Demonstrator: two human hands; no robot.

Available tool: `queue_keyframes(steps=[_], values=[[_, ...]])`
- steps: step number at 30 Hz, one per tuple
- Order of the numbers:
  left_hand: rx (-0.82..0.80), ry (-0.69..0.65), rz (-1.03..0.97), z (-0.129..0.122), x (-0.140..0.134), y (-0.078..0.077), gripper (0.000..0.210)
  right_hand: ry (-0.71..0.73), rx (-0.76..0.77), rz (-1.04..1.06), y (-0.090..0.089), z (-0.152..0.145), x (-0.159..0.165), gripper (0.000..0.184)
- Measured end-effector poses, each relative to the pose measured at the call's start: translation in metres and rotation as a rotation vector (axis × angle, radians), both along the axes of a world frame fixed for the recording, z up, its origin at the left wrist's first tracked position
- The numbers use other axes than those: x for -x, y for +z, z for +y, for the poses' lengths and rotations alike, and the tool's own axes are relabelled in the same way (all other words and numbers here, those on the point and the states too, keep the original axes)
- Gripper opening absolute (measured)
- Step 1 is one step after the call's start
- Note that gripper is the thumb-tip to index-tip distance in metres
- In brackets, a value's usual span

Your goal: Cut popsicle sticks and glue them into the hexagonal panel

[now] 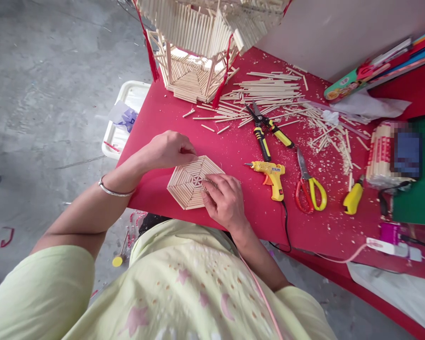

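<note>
Your pale-yellow, star-printed fabric shirt point(173, 278) is nearest; your right hand point(228, 200) grasps the hexagonal wooden-stick panel point(184, 183); your left hand point(170, 148) meets its edge, grip unclear; uneven pressure might crack it.

Set up as a small craft workshop: floored in bare concrete point(60, 99), furnished with a red table point(156, 120), strewn with loose wooden sticks point(269, 90) toward its far edge, laid nearer the front edge with a hexagonal stick panel point(184, 187), hot-glue gun point(271, 169) and scissors point(306, 176).
</note>
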State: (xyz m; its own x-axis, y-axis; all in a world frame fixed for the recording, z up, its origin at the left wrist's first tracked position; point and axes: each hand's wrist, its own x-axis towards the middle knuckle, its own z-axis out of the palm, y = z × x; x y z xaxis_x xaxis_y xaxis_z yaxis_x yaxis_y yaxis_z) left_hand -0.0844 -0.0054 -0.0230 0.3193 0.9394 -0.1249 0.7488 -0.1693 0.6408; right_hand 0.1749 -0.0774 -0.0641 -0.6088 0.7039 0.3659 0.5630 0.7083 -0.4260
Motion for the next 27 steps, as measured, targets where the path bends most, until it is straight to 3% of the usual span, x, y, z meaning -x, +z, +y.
queue_keyframes(steps=[16,27], values=[[-0.065,0.024,-0.005,0.000,-0.007,-0.004,0.019,-0.003,-0.023,-0.001,0.001,0.000,0.001,0.026],[-0.011,-0.101,-0.069,0.004,0.006,-0.004,0.022,-0.006,-0.027,0.001,0.001,0.000,0.002,0.025]])
